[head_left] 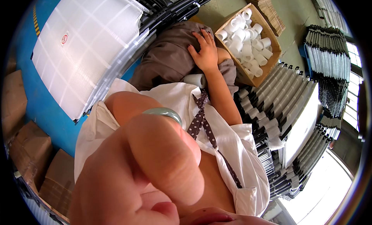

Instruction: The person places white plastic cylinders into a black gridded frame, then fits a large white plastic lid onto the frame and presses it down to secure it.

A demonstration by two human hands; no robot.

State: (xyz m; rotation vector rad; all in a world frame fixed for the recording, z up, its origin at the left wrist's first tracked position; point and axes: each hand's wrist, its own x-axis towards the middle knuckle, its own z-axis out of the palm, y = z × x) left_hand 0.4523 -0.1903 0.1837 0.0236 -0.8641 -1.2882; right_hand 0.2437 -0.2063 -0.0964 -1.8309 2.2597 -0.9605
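Observation:
My left hand [135,167], with a pale green bangle [164,113] on its wrist, is raised very close to the camera. Its fingers are curled, and whatever they may hold is hidden. Farther off, my right hand [205,54] rests palm down on the grey-brown cloth [164,54] over my lap, fingers spread and nothing in them. Beside the right wrist lies a whitish cylinder [195,80], partly covered by cloth. A dark polka-dot tie [200,116] hangs down the front of my white shirt [240,159].
At left stands a stack of plastic-wrapped white panels [85,42], with black frames [170,9] beyond. An open box [267,71] of short white tubes [248,42] stands at far right, near stacked cardboard [267,11]. Framed panels [279,97] crowd the right; cartons [31,147] sit lower left.

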